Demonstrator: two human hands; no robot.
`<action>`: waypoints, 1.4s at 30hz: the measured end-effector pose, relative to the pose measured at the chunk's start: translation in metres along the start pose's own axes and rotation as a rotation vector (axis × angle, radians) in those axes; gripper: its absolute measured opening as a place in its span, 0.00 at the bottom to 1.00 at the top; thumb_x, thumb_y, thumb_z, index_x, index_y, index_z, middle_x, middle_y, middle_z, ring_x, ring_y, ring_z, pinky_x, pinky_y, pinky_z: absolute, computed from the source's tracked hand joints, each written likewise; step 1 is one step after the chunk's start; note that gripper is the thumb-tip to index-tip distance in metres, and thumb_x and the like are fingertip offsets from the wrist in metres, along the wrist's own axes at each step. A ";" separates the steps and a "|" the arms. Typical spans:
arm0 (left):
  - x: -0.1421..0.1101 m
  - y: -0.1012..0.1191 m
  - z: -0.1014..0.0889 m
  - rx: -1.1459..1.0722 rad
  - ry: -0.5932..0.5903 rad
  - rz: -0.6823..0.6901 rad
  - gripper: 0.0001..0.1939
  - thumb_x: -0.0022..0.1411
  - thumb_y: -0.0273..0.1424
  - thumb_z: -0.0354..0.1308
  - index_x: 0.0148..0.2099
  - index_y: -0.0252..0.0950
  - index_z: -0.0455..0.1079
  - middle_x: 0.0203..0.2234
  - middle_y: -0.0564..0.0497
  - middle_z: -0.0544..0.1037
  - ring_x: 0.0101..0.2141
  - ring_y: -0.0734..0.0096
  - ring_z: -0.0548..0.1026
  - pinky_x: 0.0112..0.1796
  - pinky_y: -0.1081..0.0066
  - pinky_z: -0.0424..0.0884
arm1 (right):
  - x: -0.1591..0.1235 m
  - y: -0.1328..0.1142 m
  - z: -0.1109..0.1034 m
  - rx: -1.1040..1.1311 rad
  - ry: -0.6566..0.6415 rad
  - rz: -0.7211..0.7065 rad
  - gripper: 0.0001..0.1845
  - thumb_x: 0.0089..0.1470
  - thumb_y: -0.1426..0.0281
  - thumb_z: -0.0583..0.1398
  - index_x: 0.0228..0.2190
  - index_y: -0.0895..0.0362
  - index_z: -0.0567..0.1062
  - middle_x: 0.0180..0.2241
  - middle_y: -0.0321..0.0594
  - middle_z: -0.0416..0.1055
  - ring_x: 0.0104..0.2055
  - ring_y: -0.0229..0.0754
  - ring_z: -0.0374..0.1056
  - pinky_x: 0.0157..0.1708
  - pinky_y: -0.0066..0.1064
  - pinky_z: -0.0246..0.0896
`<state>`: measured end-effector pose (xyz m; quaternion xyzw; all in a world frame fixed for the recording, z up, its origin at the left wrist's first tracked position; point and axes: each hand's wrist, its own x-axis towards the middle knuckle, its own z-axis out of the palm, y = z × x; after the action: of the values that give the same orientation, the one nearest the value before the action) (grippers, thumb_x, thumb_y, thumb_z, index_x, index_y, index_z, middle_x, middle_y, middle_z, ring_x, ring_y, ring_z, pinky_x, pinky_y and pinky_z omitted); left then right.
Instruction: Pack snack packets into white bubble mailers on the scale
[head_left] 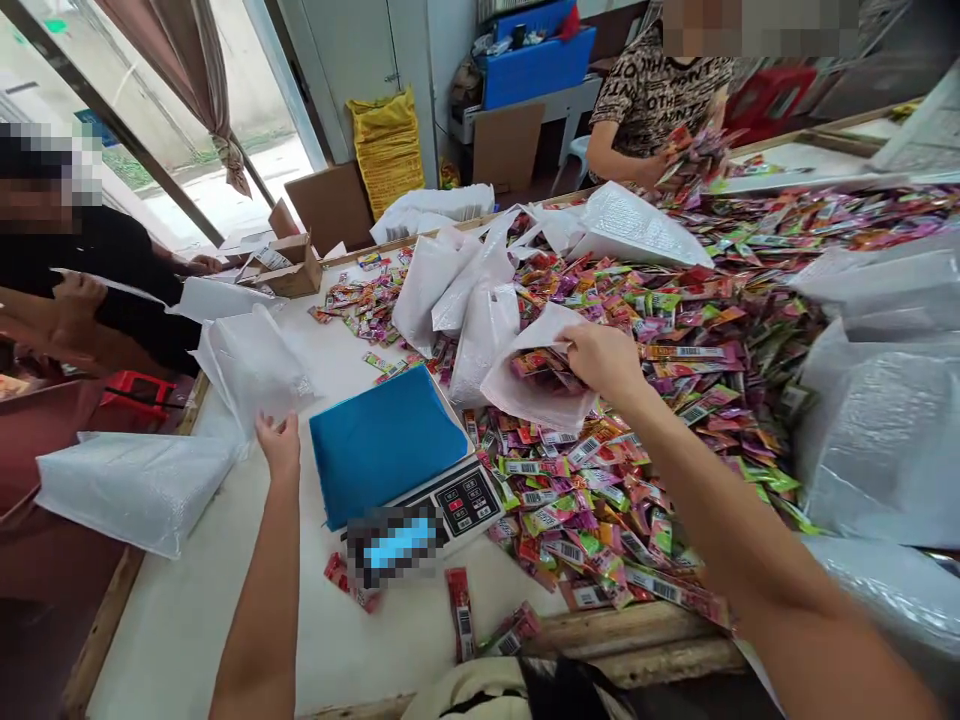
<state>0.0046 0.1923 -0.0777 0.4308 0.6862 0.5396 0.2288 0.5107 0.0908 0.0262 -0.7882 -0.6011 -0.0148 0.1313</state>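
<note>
My right hand (pixel 606 362) is closed on the rim of a white bubble-wrap bag (pixel 504 385), which lies tilted on the heap with its mouth toward me. Several snack packets (pixel 541 368) show inside that mouth. At the left, my left hand (pixel 279 442) has its fingers apart against the lower part of another white bubble-wrap bag (pixel 251 362), which stands upright. Between my hands sits a digital scale (pixel 469 498) with a bare blue pan (pixel 390 440); its display is blurred out. A large heap of small colourful packets (pixel 585 500) spreads around my right hand.
More bubble-wrap bags stand beyond the scale (pixel 484 340), at the left edge (pixel 142 485) and at the right (pixel 885 430). A cardboard box (pixel 289 268) is at the far left. A co-worker (pixel 652 110) across the table holds packets; another person (pixel 97 270) is at the left.
</note>
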 end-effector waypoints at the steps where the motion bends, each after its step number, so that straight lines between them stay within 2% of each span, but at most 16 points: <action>1: -0.014 0.007 -0.005 -0.017 -0.019 -0.005 0.39 0.56 0.39 0.68 0.66 0.34 0.61 0.59 0.32 0.68 0.48 0.58 0.77 0.47 0.61 0.75 | 0.008 0.005 -0.005 -0.011 -0.023 0.019 0.23 0.59 0.75 0.51 0.51 0.59 0.79 0.49 0.54 0.76 0.50 0.53 0.70 0.46 0.39 0.62; 3: -0.046 0.026 -0.013 -0.074 -0.145 -0.013 0.33 0.55 0.42 0.68 0.60 0.34 0.69 0.54 0.36 0.74 0.44 0.62 0.77 0.44 0.64 0.76 | 0.022 0.009 -0.026 0.013 0.042 0.021 0.24 0.60 0.77 0.49 0.49 0.59 0.80 0.49 0.52 0.77 0.49 0.52 0.72 0.45 0.38 0.62; 5: -0.082 0.051 -0.018 -0.147 -0.366 -0.036 0.31 0.53 0.46 0.70 0.54 0.34 0.74 0.48 0.38 0.78 0.40 0.63 0.78 0.39 0.67 0.76 | 0.029 0.004 -0.060 0.100 0.179 -0.072 0.24 0.60 0.76 0.49 0.49 0.59 0.81 0.49 0.51 0.77 0.49 0.53 0.72 0.47 0.40 0.63; 9: -0.144 0.102 -0.004 -0.335 -0.836 -0.252 0.35 0.57 0.53 0.67 0.58 0.35 0.73 0.50 0.36 0.78 0.38 0.59 0.80 0.35 0.65 0.78 | 0.025 -0.034 -0.141 0.405 0.436 -0.463 0.18 0.54 0.78 0.56 0.38 0.55 0.83 0.37 0.41 0.79 0.41 0.46 0.74 0.44 0.37 0.66; 11: -0.156 0.118 0.007 -0.450 -0.967 -0.416 0.39 0.58 0.59 0.62 0.62 0.38 0.68 0.52 0.35 0.77 0.38 0.54 0.81 0.32 0.62 0.78 | 0.019 -0.065 -0.168 0.522 0.441 -0.709 0.15 0.52 0.79 0.57 0.35 0.55 0.83 0.33 0.38 0.77 0.36 0.40 0.72 0.41 0.33 0.65; 12: -0.156 0.123 0.010 -0.506 -0.990 -0.503 0.42 0.58 0.62 0.59 0.63 0.38 0.67 0.52 0.35 0.77 0.38 0.52 0.81 0.29 0.61 0.78 | 0.017 -0.083 -0.175 0.562 0.411 -0.839 0.15 0.53 0.78 0.57 0.34 0.55 0.83 0.33 0.37 0.77 0.35 0.38 0.71 0.40 0.31 0.64; 14: -0.146 0.124 0.010 -0.619 -0.922 -0.649 0.44 0.58 0.66 0.53 0.63 0.38 0.66 0.48 0.36 0.79 0.37 0.50 0.81 0.27 0.59 0.78 | 0.016 -0.118 -0.173 0.617 0.335 -1.082 0.15 0.56 0.78 0.55 0.34 0.56 0.83 0.34 0.36 0.76 0.36 0.35 0.70 0.39 0.29 0.62; 17: -0.121 0.109 -0.013 -0.732 -0.614 -0.724 0.37 0.63 0.62 0.52 0.59 0.38 0.68 0.39 0.41 0.80 0.36 0.53 0.80 0.29 0.60 0.79 | 0.022 -0.169 -0.142 0.633 0.262 -1.324 0.17 0.60 0.78 0.52 0.35 0.56 0.81 0.36 0.37 0.75 0.40 0.36 0.68 0.43 0.31 0.60; 19: -0.107 0.093 -0.036 -0.720 -0.432 -0.720 0.25 0.65 0.51 0.57 0.54 0.38 0.69 0.34 0.45 0.79 0.33 0.59 0.79 0.30 0.63 0.78 | 0.025 -0.196 -0.113 0.625 0.214 -1.403 0.18 0.63 0.77 0.51 0.35 0.56 0.81 0.36 0.38 0.74 0.41 0.37 0.66 0.45 0.33 0.59; 21: -0.099 0.076 -0.057 -0.684 -0.328 -0.706 0.15 0.63 0.38 0.60 0.50 0.36 0.70 0.32 0.46 0.78 0.31 0.62 0.78 0.30 0.64 0.78 | 0.024 -0.215 -0.085 0.601 0.160 -1.441 0.17 0.63 0.77 0.52 0.36 0.55 0.81 0.36 0.38 0.74 0.42 0.38 0.65 0.46 0.35 0.57; 24: -0.097 0.053 -0.070 -0.674 -0.184 -0.645 0.12 0.55 0.25 0.60 0.44 0.35 0.70 0.34 0.47 0.78 0.32 0.64 0.78 0.32 0.66 0.78 | 0.016 -0.225 -0.050 0.555 0.075 -1.443 0.17 0.62 0.78 0.54 0.37 0.54 0.81 0.37 0.39 0.75 0.42 0.39 0.63 0.46 0.35 0.55; 26: -0.098 0.041 -0.069 -0.672 -0.111 -0.586 0.13 0.49 0.23 0.60 0.40 0.35 0.70 0.33 0.48 0.78 0.32 0.67 0.77 0.33 0.68 0.76 | 0.008 -0.221 -0.035 0.542 0.034 -1.411 0.17 0.62 0.79 0.54 0.38 0.53 0.82 0.38 0.40 0.76 0.42 0.40 0.63 0.47 0.36 0.55; 29: -0.100 0.028 -0.064 -0.638 -0.092 -0.453 0.15 0.43 0.24 0.65 0.37 0.35 0.71 0.33 0.49 0.79 0.34 0.68 0.76 0.36 0.69 0.74 | -0.004 -0.206 -0.024 0.530 0.020 -1.310 0.18 0.61 0.80 0.53 0.41 0.54 0.81 0.42 0.42 0.75 0.43 0.41 0.64 0.48 0.37 0.57; 35: -0.108 0.009 -0.075 -0.478 -0.062 -0.340 0.26 0.35 0.30 0.74 0.40 0.38 0.71 0.33 0.55 0.77 0.34 0.72 0.73 0.39 0.70 0.67 | -0.029 -0.147 -0.027 0.547 -0.044 -1.113 0.26 0.55 0.81 0.56 0.53 0.54 0.75 0.51 0.47 0.72 0.52 0.45 0.65 0.52 0.38 0.60; 39: -0.116 0.004 -0.080 -0.313 -0.043 -0.251 0.28 0.38 0.37 0.75 0.43 0.38 0.71 0.34 0.54 0.76 0.33 0.74 0.71 0.38 0.71 0.63 | -0.040 -0.108 -0.021 0.573 -0.089 -0.905 0.27 0.52 0.80 0.58 0.54 0.54 0.75 0.51 0.46 0.71 0.47 0.44 0.68 0.45 0.35 0.62; 42: -0.118 0.001 -0.070 -0.263 0.015 -0.182 0.26 0.39 0.38 0.74 0.40 0.37 0.70 0.32 0.54 0.75 0.32 0.74 0.69 0.37 0.71 0.62 | -0.040 -0.102 -0.011 0.503 -0.131 -0.781 0.20 0.55 0.77 0.57 0.49 0.55 0.77 0.47 0.45 0.73 0.39 0.41 0.68 0.35 0.32 0.57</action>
<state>0.0123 0.0556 -0.0722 0.3292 0.6475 0.6051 0.3260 0.4042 0.0750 0.0484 -0.4459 -0.8447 0.1329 0.2648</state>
